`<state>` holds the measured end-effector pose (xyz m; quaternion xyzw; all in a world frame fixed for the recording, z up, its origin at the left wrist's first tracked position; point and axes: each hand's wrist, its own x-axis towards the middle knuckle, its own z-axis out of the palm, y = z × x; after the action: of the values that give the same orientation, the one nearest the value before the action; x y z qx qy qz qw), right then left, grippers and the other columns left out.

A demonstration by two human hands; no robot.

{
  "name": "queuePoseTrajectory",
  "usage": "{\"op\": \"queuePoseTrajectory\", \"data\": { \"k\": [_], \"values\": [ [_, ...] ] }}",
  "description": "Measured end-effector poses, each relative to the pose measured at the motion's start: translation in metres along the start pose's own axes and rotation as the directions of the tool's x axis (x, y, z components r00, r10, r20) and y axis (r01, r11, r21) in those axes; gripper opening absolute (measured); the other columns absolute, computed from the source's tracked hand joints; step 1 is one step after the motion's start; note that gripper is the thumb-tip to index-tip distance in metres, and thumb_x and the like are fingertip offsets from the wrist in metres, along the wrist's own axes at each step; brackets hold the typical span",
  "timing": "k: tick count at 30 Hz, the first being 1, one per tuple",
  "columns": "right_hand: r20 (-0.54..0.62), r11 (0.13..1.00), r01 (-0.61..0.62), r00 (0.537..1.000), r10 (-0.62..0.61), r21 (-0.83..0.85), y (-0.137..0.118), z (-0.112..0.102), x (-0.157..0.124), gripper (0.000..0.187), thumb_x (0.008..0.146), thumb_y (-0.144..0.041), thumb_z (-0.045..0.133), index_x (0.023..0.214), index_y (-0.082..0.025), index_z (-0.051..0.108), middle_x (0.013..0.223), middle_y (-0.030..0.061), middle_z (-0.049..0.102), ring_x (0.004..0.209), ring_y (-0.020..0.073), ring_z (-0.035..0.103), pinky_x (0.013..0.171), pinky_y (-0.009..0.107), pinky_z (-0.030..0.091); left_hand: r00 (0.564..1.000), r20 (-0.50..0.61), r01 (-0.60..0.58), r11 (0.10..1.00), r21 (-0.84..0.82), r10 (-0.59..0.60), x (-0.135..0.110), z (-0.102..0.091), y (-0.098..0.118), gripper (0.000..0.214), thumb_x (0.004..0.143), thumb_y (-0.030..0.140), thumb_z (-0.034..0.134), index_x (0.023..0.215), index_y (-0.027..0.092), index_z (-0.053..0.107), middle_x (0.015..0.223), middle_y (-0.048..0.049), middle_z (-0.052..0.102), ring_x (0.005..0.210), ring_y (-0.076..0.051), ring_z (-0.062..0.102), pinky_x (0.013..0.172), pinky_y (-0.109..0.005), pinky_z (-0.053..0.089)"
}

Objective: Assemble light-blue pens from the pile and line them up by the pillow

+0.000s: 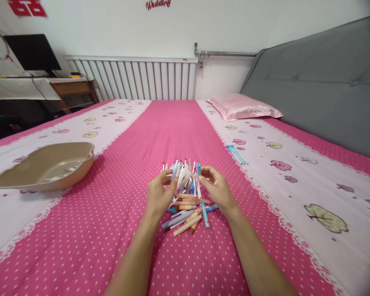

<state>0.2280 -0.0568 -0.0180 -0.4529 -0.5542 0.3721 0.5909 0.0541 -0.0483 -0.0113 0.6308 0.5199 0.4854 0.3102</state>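
A pile of pen parts (186,222), with caps, barrels and thin refills in white, peach, lavender and blue, lies on the pink dotted bedsheet in front of me. At its left edge my left hand (160,191) is closed, thumb against fingers, on a pale lavender pen barrel (174,170). My right hand (214,185), on the opposite side, pinches a light blue pen piece (198,168) held roughly upright. A light blue barrel (205,216) lies just below that hand. Several peach pieces (185,201) are spread between my wrists.
Light blue pens (237,154) lie side by side to the right, beyond my right hand. A beige basin (46,181) with small white pieces inside stands at left. Farther off are a pink pillow (242,107), grey headboard (320,78), white radiator (135,78) and a desk with a monitor (33,53).
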Motion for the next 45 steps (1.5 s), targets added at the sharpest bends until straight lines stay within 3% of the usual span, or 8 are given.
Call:
{"op": "queuePoseTrajectory", "data": {
  "k": [9, 14, 20, 28, 45],
  "values": [
    [0.000, 0.995, 0.022, 1.000, -0.022, 0.100, 0.000, 0.001, 0.000, 0.019, 0.076, -0.031, 0.060, 0.089, -0.020, 0.053, 0.089, 0.0030, 0.062, 0.087, 0.0167, 0.060, 0.076, 0.030, 0.048, 0.988, 0.087, -0.139, 0.977, 0.162, 0.126, -0.002, 0.000, 0.002, 0.025, 0.079, 0.030, 0.055, 0.100, 0.022, 0.064, 0.084, -0.0030, 0.073, 0.067, -0.016, 0.065, 0.057, -0.023, 0.044],
    [-0.092, 0.969, -0.016, 0.995, 0.040, 0.247, -0.006, 0.001, -0.001, 0.045, 0.075, -0.030, 0.063, 0.115, -0.022, 0.045, 0.088, 0.0024, 0.064, 0.084, 0.0167, 0.062, 0.076, 0.032, 0.050, 0.972, 0.169, -0.208, 0.931, 0.299, 0.162, -0.003, 0.001, 0.004, 0.024, 0.079, 0.028, 0.054, 0.099, 0.024, 0.066, 0.080, -0.0007, 0.072, 0.067, -0.015, 0.065, 0.058, -0.023, 0.043],
    [-0.186, 0.954, 0.057, 0.982, -0.001, 0.294, -0.009, 0.002, -0.001, 0.069, 0.077, -0.026, 0.063, 0.137, -0.030, 0.029, 0.085, 0.0000, 0.063, 0.082, 0.0157, 0.062, 0.078, 0.033, 0.050, 0.953, 0.246, -0.257, 0.897, 0.360, 0.175, -0.004, 0.001, 0.006, 0.025, 0.079, 0.026, 0.054, 0.100, 0.024, 0.067, 0.083, -0.0007, 0.072, 0.073, -0.016, 0.065, 0.065, -0.024, 0.044],
    [-0.123, 0.957, 0.056, 0.992, -0.022, 0.285, -0.010, 0.003, -0.001, 0.059, 0.077, -0.026, 0.064, 0.130, -0.031, 0.039, 0.084, -0.0005, 0.063, 0.079, 0.0152, 0.063, 0.075, 0.032, 0.053, 0.944, 0.283, -0.272, 0.884, 0.380, 0.169, -0.005, 0.000, 0.007, 0.026, 0.080, 0.025, 0.054, 0.103, 0.024, 0.067, 0.084, -0.0006, 0.072, 0.073, -0.015, 0.065, 0.064, -0.024, 0.043],
    [-0.035, 0.968, 0.027, 0.999, -0.019, 0.250, -0.008, 0.005, -0.003, 0.054, 0.076, -0.028, 0.065, 0.125, -0.028, 0.040, 0.081, -0.0017, 0.063, 0.076, 0.0146, 0.062, 0.070, 0.029, 0.051, 0.936, 0.294, -0.294, 0.887, 0.356, 0.193, -0.006, 0.000, 0.006, 0.026, 0.080, 0.025, 0.054, 0.103, 0.023, 0.067, 0.083, -0.0010, 0.072, 0.072, -0.015, 0.064, 0.066, -0.024, 0.044]
  ]
}}
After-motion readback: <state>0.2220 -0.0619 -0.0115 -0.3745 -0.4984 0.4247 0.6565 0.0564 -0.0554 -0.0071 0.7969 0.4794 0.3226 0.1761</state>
